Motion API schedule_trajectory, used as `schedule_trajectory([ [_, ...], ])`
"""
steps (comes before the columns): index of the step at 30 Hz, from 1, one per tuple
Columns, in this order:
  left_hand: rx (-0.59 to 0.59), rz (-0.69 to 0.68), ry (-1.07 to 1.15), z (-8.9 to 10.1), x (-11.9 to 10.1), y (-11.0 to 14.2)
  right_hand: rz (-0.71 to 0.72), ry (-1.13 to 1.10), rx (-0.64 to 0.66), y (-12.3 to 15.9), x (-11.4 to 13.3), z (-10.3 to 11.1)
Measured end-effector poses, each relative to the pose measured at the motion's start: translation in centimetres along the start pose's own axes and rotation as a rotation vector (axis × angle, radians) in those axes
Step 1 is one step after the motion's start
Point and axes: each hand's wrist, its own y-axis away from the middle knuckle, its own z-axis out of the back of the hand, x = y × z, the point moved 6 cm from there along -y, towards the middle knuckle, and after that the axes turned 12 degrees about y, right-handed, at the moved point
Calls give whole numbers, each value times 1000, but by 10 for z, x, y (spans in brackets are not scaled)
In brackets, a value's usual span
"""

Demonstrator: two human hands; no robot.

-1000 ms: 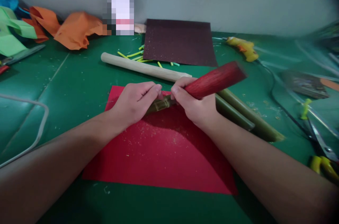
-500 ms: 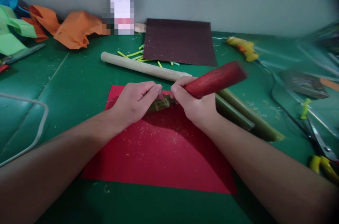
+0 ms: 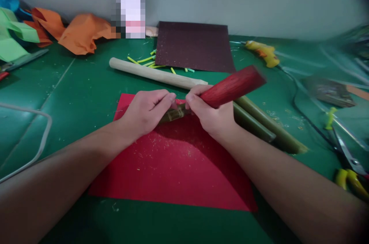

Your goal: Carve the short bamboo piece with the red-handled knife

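Observation:
My left hand (image 3: 148,111) is closed around a greenish bamboo piece (image 3: 175,113), which has pale carved marks on its near side. In my right hand (image 3: 215,115) is a tool with a thick red wooden handle (image 3: 235,86), pointing up and to the right. Its working end, close to the bamboo between my hands, is hidden by my fingers. Both hands are over a red sheet (image 3: 184,171) sprinkled with fine shavings. Two green bamboo tubes (image 3: 255,124) lie just beyond my right wrist. Behind my hands rests a pale wooden stick (image 3: 155,74).
A dark sheet (image 3: 194,45) lies at the back with several yellow-green bits (image 3: 145,60) beside it. To the right are a yellow glue gun (image 3: 263,53) with its cord and yellow-handled scissors (image 3: 348,159). Crumpled orange paper (image 3: 82,32) and a white cable (image 3: 46,132) are on the left.
The red handle has shifted very slightly left and down with my right hand. Both hands keep their holds, and the whole view has drifted a little.

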Motion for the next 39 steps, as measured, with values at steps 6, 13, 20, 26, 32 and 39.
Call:
schedule_trajectory([
  [6, -2, -4, -2, 0, 2, -1, 39, 19, 23, 2, 1, -2],
  [13, -7, -8, 8, 0, 1, 1, 39, 42, 27, 2, 0, -1],
  [20, -5, -13, 5, 0, 1, 1, 21, 19, 2, 1, 1, 0],
  [26, -1, -19, 20, 0, 0, 0, 37, 29, 55, 1, 2, -2],
  [32, 1, -15, 12, -1, 1, 0, 41, 39, 61, 1, 1, -2],
  [39, 2, -43, 23, 0, 0, 2, 13, 6, 108, 1, 3, -4],
])
